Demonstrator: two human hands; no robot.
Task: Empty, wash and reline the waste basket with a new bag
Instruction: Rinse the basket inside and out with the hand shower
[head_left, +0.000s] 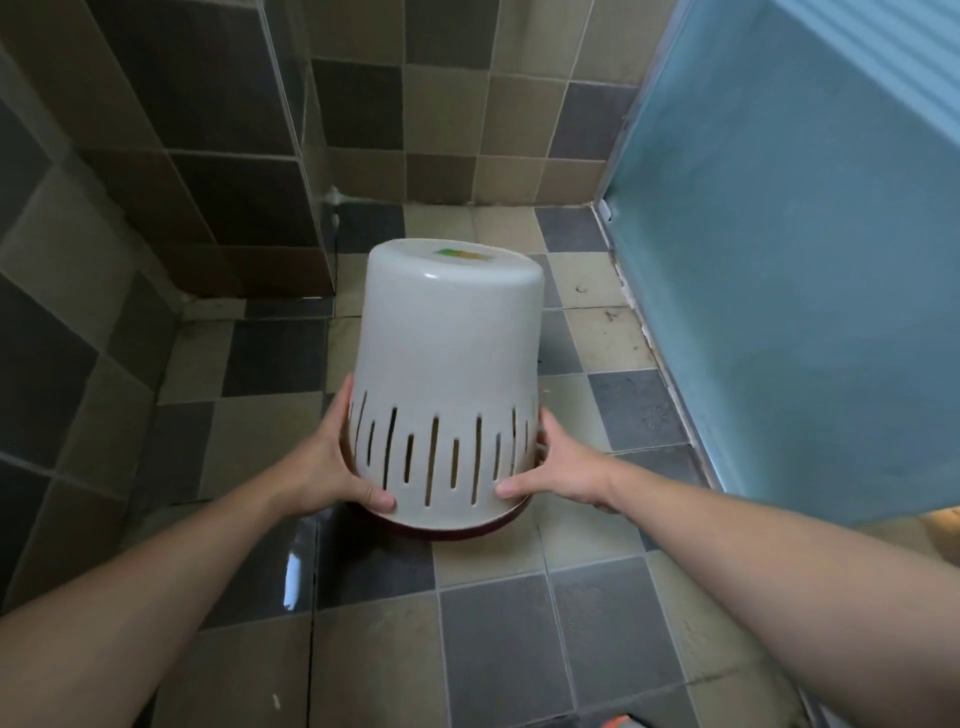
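Note:
A white plastic waste basket (447, 353) with vertical slots near its rim is held upside down above the tiled floor, its base pointing away from me and tilted. A dark red rim band (441, 532) edges its mouth at the bottom. My left hand (332, 467) grips the basket's left side near the rim, thumb on the slotted wall. My right hand (563, 467) grips the right side the same way. No bag is visible on the basket.
A wet checkered tile floor (493, 623) lies below. Tiled walls (208, 130) close in on the left and behind. A blue door (805, 260) stands along the right. A small sticker (460, 254) sits on the basket's base.

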